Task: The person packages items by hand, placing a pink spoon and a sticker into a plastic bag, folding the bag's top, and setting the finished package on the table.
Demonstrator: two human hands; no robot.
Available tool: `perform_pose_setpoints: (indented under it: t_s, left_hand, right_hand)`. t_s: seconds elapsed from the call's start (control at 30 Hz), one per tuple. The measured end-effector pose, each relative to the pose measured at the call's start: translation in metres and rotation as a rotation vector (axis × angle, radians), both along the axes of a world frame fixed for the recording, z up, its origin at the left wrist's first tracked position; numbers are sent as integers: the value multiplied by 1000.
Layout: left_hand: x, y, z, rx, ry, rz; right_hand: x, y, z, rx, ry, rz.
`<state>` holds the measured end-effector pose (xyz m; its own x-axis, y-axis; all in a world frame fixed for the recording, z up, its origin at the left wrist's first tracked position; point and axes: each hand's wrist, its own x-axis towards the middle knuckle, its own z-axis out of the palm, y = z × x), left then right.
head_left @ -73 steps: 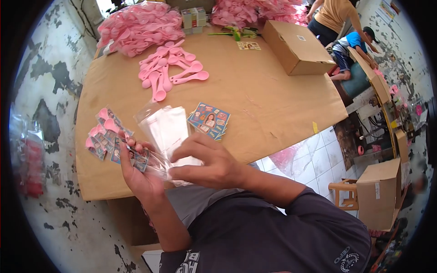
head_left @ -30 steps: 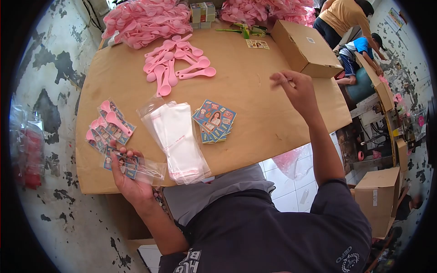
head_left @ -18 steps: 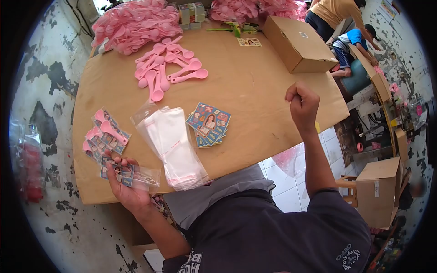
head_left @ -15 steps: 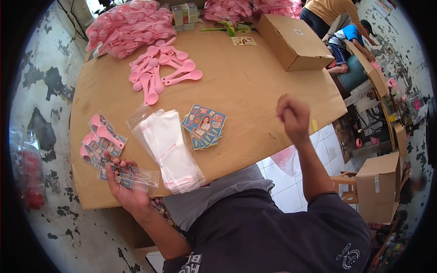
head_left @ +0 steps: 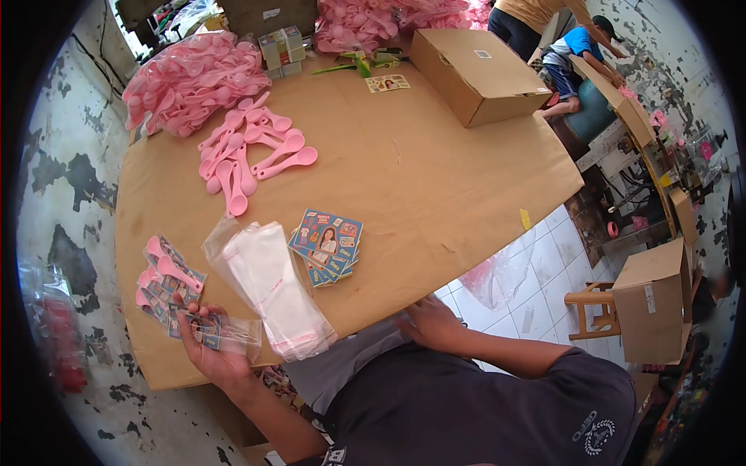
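My left hand holds a blue card in a clear bag at the table's near left edge. Just beyond it lie bagged cards with pink spoons. A stack of clear bags rests to the right of that hand, and a fanned pile of blue cards sits beside the bags. Down near my lap, by the grey cloth, is my right hand; its fingers are partly hidden and I cannot make out what they touch. Loose pink spoons lie farther back.
The brown table carries a large heap of pink spoons, small boxes, green scissors and a closed carton. Two people are at the back right. A wooden stool and open carton stand right.
My right hand has dropped from above the table's right side to near my lap. My left hand still holds the bagged card. The view has shifted, so the table items appear lower and farther left.
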<state>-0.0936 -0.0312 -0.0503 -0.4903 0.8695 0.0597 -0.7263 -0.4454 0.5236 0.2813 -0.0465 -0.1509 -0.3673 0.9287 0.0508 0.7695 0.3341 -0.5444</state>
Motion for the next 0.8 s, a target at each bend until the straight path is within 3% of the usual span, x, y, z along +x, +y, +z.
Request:
perform_pose_setpoints:
  t_s: [0.1, 0.17, 0.4, 0.8]
  left_hand:
    - [0, 2, -2, -13, 18, 16]
    - [3, 5, -1, -19, 25, -12]
    - [12, 6, 16, -18, 45, -31]
    - [5, 2, 10, -9, 7, -25]
  right_hand:
    - [-4, 34, -94, -43, -41, -29]
    - [-16, 53, -122, 158, 98, 18]
    - [-34, 130, -118, 147, 38, -45]
    - [-45, 146, -114, 111, 16, -52]
